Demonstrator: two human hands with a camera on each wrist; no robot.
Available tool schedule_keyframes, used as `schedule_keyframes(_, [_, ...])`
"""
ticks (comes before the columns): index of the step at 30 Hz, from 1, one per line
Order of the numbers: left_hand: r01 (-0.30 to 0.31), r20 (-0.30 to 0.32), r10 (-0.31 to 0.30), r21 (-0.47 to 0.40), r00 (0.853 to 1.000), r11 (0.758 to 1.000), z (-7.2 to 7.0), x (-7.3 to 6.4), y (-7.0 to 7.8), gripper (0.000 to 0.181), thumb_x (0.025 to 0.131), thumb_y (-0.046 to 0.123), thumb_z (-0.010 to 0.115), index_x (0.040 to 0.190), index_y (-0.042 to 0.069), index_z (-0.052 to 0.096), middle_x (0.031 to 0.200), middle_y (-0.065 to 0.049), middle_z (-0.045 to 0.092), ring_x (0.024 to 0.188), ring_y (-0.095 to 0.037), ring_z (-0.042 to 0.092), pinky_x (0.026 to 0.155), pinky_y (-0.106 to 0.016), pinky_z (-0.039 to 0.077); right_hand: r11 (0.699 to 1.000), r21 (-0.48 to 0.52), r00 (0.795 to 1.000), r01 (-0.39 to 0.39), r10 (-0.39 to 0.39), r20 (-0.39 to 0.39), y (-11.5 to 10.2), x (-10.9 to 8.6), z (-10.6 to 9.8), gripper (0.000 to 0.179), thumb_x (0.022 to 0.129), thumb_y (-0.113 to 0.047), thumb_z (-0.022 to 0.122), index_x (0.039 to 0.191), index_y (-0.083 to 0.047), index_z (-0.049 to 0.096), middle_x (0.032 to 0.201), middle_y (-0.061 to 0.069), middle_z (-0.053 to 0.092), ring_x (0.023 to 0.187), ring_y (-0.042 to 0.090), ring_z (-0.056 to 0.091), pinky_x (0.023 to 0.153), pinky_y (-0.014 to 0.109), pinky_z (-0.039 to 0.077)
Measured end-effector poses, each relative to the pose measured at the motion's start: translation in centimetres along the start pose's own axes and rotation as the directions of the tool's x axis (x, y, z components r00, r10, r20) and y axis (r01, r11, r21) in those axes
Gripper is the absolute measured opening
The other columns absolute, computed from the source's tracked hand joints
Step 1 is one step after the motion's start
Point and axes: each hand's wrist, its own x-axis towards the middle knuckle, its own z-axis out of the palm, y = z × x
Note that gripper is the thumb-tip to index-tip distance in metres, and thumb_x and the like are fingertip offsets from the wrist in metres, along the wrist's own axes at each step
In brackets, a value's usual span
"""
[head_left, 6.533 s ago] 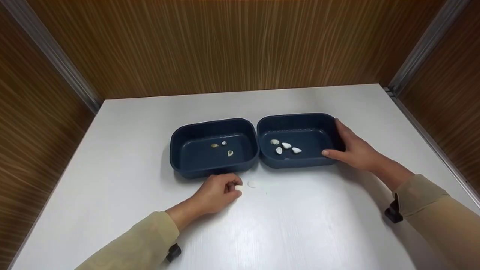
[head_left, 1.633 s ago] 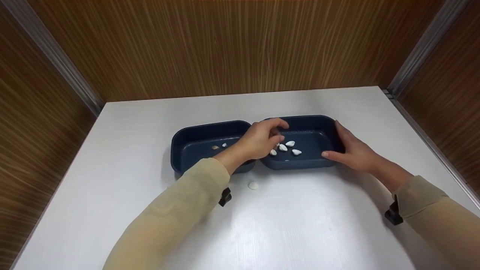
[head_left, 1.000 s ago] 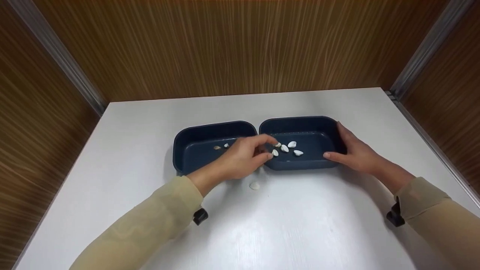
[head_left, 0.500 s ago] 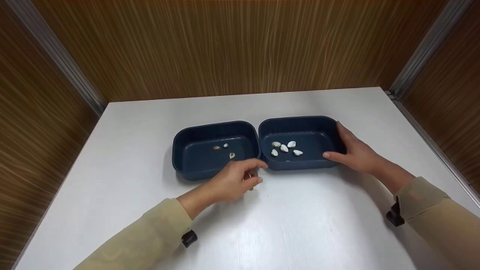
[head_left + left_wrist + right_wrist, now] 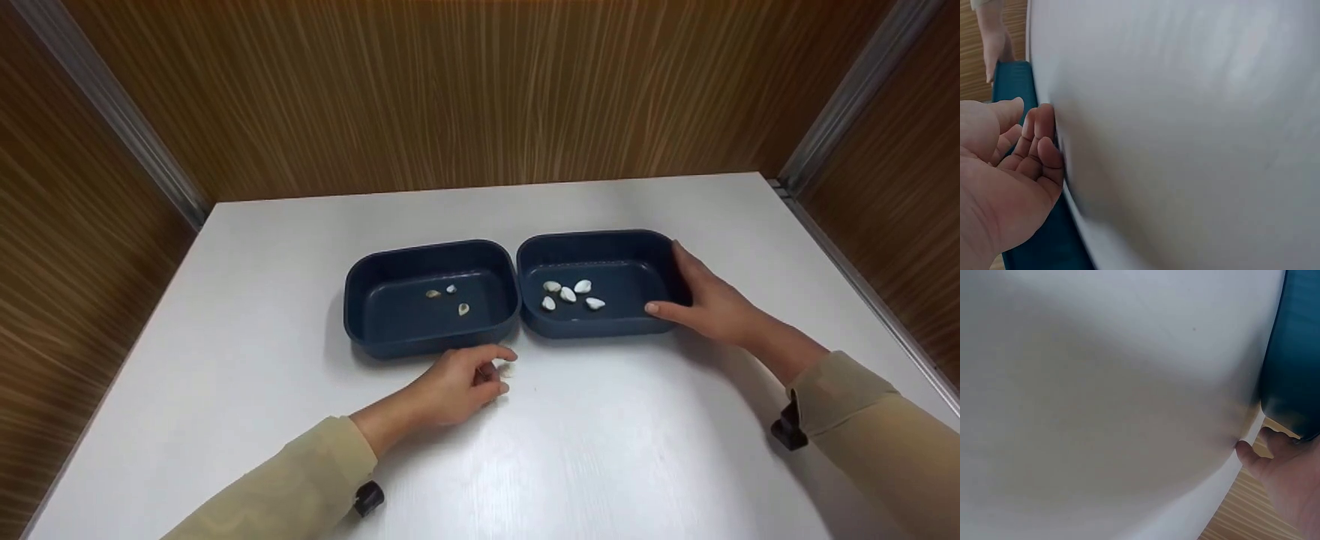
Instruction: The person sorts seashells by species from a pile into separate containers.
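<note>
My left hand [image 5: 457,386] is low over the white table, just in front of the left dark blue box [image 5: 405,346]. Its thumb and index finger stand apart, and the other fingers curl loosely with nothing visible in them. A pale shell [image 5: 507,370] lies on the table by those fingertips, partly hidden. My right hand [image 5: 712,300] holds the right end of the right dark blue box [image 5: 600,327], thumb over the rim and fingers along the outer wall. Several white shells [image 5: 568,295] lie in that box. The left box contains small shells, one brownish [image 5: 433,294].
The two boxes stand side by side, almost touching. Behind the white table [image 5: 600,450] rises a wood-grain panel [image 5: 480,97], with more panels at both sides.
My left hand, earlier pinching a white shell, went over the right box and came back to the table beside the pale shell. The right box has one more shell. My right hand stays put.
</note>
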Motion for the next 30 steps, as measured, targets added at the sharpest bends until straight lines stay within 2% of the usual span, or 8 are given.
schedule_keyframes(11, [-0.029,-0.006,0.029,-0.017,1.0,0.999,0.7,0.3,-0.9,0.046,0.096,0.001,0.071,0.142,0.003,0.062,0.088,0.003,0.066,0.071,-0.005,0.056,0.071,-0.022,0.048,1.0,0.0,1.0,0.001,-0.001,-0.004,0.0,-0.1,0.2,0.117,0.099,-0.055,0.07,0.169,-0.009,-0.011,0.175,0.024,-0.005,0.16,0.048,0.002,0.124,0.068,0.011])
schedule_keyframes(30, [0.001,-0.042,0.0,0.029,0.999,1.0,1.2,0.6,-1.1,0.043,0.099,0.008,0.071,0.141,0.005,0.064,0.09,0.005,0.066,0.077,-0.006,0.058,0.074,-0.026,0.049,0.999,-0.001,0.999,-0.034,0.034,0.016,-0.1,0.0,0.1,0.119,0.098,-0.061,0.069,0.168,-0.012,-0.014,0.175,0.022,-0.007,0.16,0.047,0.0,0.124,0.068,0.01])
